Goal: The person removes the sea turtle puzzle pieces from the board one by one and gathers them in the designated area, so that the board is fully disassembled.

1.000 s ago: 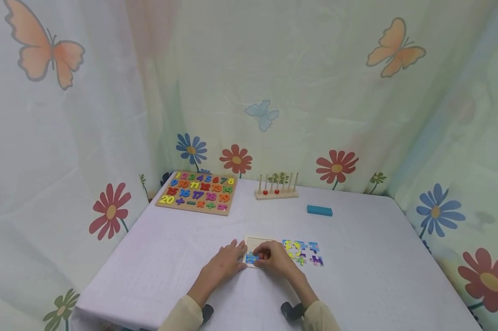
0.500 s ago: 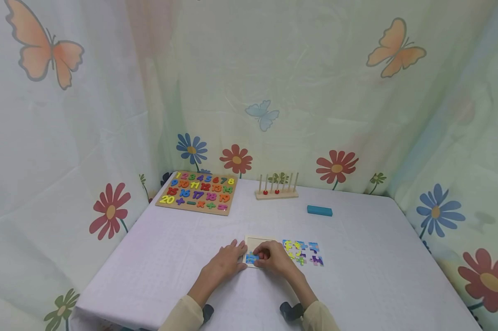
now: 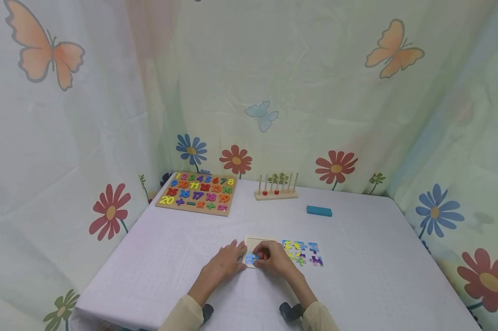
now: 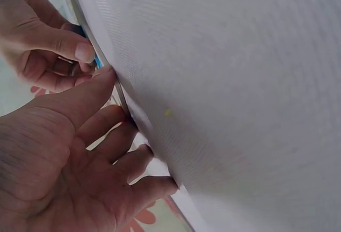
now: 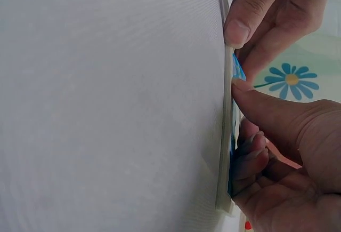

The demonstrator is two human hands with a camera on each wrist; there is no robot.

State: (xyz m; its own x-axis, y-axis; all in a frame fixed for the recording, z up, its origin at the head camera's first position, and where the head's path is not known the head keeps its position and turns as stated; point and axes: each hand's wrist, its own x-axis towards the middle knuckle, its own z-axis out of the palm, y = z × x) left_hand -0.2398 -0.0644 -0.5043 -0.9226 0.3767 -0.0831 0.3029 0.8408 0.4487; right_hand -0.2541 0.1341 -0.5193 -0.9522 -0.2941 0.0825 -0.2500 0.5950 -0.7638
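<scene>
A shallow wooden puzzle tray (image 3: pixel 254 242) lies near the front of the table. My left hand (image 3: pixel 225 259) rests along its left side, fingers spread, thumb at the near corner. My right hand (image 3: pixel 274 256) is over the tray's right part, thumb and fingers pinching a blue jigsaw piece (image 3: pixel 250 258) low in the tray's near left corner. In the right wrist view the blue piece (image 5: pixel 238 68) stands tilted at the frame's edge, right by the thumb. The right hand hides much of the tray. Several loose jigsaw pieces (image 3: pixel 316 260), yellow, blue and purple, lie right of it.
A wooden number board (image 3: pixel 199 212) lies at the back left. Behind the tray stands a peg rack (image 3: pixel 277 195) with two red beads. A teal block (image 3: pixel 319 211) lies to the right of the rack. Printed curtains surround the table.
The blue piece has shifted and tilted slightly under my right fingers. Both hands keep nearly the same place, left at the tray's side, right over it.
</scene>
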